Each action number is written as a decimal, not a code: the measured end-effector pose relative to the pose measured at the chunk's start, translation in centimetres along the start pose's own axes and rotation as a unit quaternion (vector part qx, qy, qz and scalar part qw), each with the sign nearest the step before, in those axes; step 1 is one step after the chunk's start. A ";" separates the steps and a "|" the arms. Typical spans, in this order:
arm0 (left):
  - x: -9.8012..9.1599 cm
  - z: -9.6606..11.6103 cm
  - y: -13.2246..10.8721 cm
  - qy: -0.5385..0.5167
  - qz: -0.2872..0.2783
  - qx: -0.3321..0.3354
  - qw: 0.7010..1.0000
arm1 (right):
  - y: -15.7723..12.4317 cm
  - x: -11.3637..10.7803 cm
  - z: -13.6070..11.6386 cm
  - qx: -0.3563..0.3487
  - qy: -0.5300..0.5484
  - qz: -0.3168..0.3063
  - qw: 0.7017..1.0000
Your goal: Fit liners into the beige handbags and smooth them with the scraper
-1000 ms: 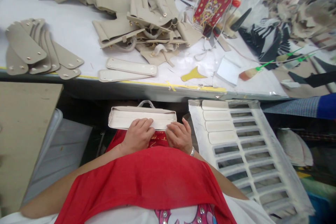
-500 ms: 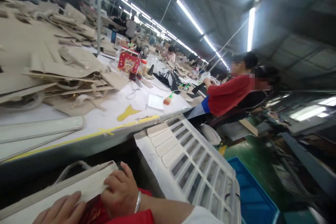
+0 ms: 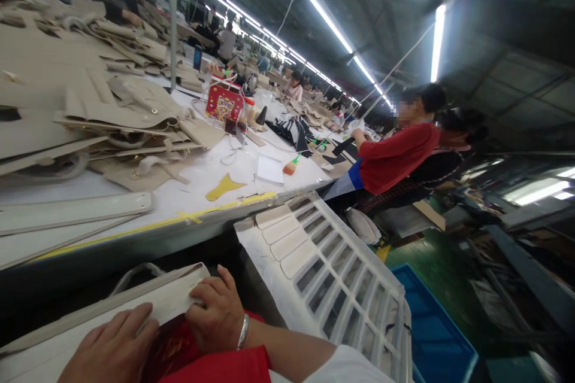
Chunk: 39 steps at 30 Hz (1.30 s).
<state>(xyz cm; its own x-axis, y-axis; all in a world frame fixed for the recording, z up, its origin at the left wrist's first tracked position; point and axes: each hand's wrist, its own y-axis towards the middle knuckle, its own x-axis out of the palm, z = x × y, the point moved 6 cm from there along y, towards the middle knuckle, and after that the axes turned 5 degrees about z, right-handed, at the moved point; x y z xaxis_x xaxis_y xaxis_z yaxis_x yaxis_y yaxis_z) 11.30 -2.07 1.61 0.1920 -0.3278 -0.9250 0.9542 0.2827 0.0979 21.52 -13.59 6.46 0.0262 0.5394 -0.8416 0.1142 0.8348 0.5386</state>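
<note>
A white, beige-edged bag (image 3: 173,299) lies across my lap at the lower left, only partly in view. A loop handle, seemingly wrapped in clear plastic (image 3: 135,275), rises behind its far edge. My right hand (image 3: 218,311), with a silver bangle at the wrist, grips the bag's right end with curled fingers. My left hand (image 3: 110,344) presses its fingers together over the near edge; its thumb is hidden. Red cloth with a gold pattern (image 3: 173,341) shows between the hands and under them.
A white slatted rack (image 3: 332,275) holding cream strips stands to the right, beside a blue crate (image 3: 431,323). On the worktable (image 3: 197,173) lie beige bag pieces (image 3: 117,108), a yellow template (image 3: 224,187), a glue bottle (image 3: 291,165) and a red box-shaped bag (image 3: 224,102). Co-workers stand along it.
The view has shifted slightly, so the surroundings sit a little further right. Both hands keep their places on the bag, with my left fingers slightly higher in the picture.
</note>
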 end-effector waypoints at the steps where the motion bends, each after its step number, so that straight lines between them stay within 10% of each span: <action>1: -0.6 0.4 0.0 0.024 -0.003 -0.004 1.000 | 0.1 0.0 0.1 0.014 0.008 -0.008 1.000; 9: -5.3 2.7 0.9 0.083 -0.012 -0.094 0.992 | 0.1 0.8 0.5 0.170 0.129 -0.045 0.976; 25: -4.3 0.9 0.4 -0.087 0.001 -0.061 0.994 | 0.0 0.4 1.0 0.121 0.162 -0.069 0.977; 39: -4.1 2.2 1.5 0.046 -0.055 -0.099 0.992 | 1.1 1.2 1.2 0.160 0.148 -0.125 0.968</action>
<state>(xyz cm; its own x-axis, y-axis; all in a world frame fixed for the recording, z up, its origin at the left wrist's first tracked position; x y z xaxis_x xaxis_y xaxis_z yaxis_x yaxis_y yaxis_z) 12.47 -2.26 6.35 0.0580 -0.2853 -0.9567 0.9027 0.4242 -0.0718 22.88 -12.16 6.05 -0.3220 0.3722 -0.8705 0.3833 0.8920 0.2397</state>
